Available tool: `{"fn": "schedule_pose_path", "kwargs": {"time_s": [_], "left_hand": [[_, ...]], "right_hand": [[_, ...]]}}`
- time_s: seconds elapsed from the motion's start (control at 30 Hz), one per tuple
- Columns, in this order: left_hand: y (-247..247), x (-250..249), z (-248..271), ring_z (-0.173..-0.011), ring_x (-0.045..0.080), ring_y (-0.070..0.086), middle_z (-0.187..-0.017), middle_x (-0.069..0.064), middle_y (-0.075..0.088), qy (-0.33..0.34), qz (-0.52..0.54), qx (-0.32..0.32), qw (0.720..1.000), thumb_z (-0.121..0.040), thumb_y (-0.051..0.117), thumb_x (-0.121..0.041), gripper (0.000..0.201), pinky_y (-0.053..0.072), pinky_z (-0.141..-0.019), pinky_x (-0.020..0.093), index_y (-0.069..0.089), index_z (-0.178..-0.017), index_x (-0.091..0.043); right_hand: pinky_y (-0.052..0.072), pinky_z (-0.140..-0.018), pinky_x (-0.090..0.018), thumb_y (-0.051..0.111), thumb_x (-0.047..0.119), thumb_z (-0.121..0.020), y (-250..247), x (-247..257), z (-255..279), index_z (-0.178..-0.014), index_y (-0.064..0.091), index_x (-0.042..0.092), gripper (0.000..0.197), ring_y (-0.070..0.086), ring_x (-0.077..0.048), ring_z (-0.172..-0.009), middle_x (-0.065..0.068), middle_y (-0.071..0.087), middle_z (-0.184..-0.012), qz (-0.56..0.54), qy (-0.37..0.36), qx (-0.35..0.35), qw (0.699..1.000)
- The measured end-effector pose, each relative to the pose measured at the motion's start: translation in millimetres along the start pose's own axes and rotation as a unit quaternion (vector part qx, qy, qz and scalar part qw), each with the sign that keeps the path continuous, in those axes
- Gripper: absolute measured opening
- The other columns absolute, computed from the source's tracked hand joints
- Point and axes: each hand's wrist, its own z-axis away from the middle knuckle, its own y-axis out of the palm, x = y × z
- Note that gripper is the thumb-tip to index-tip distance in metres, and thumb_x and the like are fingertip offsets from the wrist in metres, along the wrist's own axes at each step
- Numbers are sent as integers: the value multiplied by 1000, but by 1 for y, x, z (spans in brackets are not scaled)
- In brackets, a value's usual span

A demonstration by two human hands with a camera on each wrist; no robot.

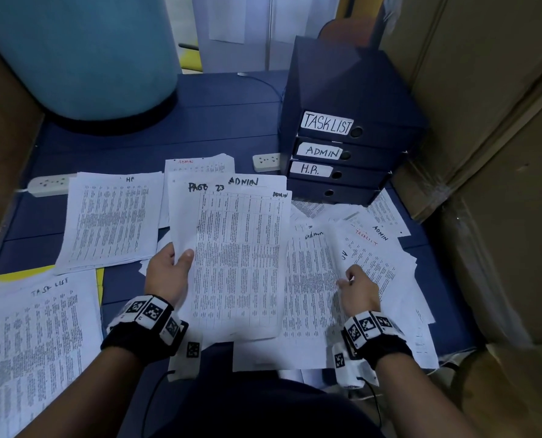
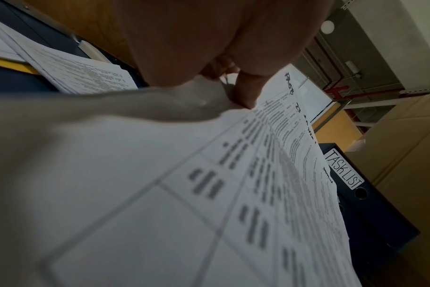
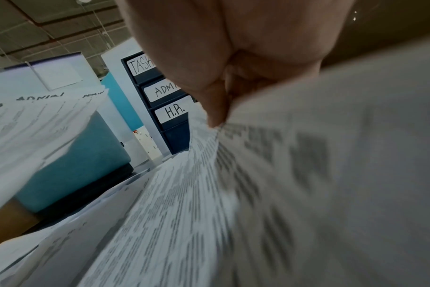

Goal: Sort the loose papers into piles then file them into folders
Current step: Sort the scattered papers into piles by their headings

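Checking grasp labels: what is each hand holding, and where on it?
Left hand grips the ADMIN sheets at their left edge, thumb on top. Right hand pinches a loose sheet in the unsorted heap, near its lower left edge.

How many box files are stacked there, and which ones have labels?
4, stacked at the table's far right. Top: TASK LIST box file. Below it: ADMIN box file, then H.R. box file. The unlabelled box file lies at the bottom. No others show.
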Motion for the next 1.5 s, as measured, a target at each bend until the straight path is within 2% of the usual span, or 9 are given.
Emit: {"fn": "schedule_pose_path", "kwargs": {"time_s": [0.27,0.5,0.6,0.73,1.03,1.17,1.27,1.37,1.5], "left_hand": [[6,-5,2,-97,21,65,-102,-1,70,8,-1,1,1000,-97,52,-20,17,50,-90,40,64,-109,-21],[15,-11,3,-97,14,62,-106,-3,67,17,12,66,998,-98,50,-16,23,47,-83,29,62,-117,-16],[21,-10,2,-103,17,65,-110,-1,69,-5,42,80,996,-98,51,-15,23,49,-93,38,63,-116,-21],[25,-16,4,-99,16,63,-110,4,67,-20,75,74,994,-99,48,-10,27,49,-82,26,59,-123,-8],[42,-24,7,-99,15,66,-106,7,69,-74,148,165,972,-99,40,-3,28,50,-79,23,56,-122,0],[42,-33,3,-103,18,65,-113,9,67,-83,200,184,959,-99,36,0,31,49,-89,31,54,-124,-2],[49,-37,4,-94,18,69,-102,3,72,-53,157,163,973,-96,43,1,27,54,-82,30,57,-119,-3],[53,-36,5,-91,12,66,-100,-3,69,-3,85,84,993,-92,53,2,28,51,-83,31,57,-118,-10],[46,-25,0,-100,16,64,-111,2,67,21,38,64,997,-90,58,0,41,49,-85,34,52,-128,-14]], "right_hand": [[33,-62,-28,50,13,-99,-2,0,-2,-84,55,10,16,47,-25,-75,-7,52,-86,76,-71,-31,994],[34,-44,-12,50,14,-100,-30,21,5,-91,56,14,11,45,-8,-54,-1,55,-71,-168,-112,-43,978],[38,-46,-21,50,16,-100,-31,23,0,-92,58,13,12,41,-10,-47,2,49,-63,-228,-90,-55,968],[29,-47,-24,51,19,-99,-27,25,-5,-78,56,23,22,31,-17,-47,5,38,-53,-332,-44,-66,940],[28,-46,-21,46,18,-103,-25,42,-3,-75,51,23,29,33,-10,-42,13,39,-46,-390,-71,23,918],[47,-70,-37,49,17,-102,-31,49,-12,-76,61,25,29,57,-23,-72,-6,66,-76,-468,-75,122,872],[48,-64,-34,48,7,-101,-30,55,-15,-87,61,16,22,60,-25,-72,-13,70,-85,-474,-73,183,858],[45,-59,-29,49,12,-101,-34,48,-29,-84,60,12,21,54,-18,-64,-4,65,-75,-415,-79,200,884],[46,-81,-30,60,21,-95,-26,11,-81,-97,63,13,9,61,-25,-95,-6,66,-105,-127,-22,92,987]]}}
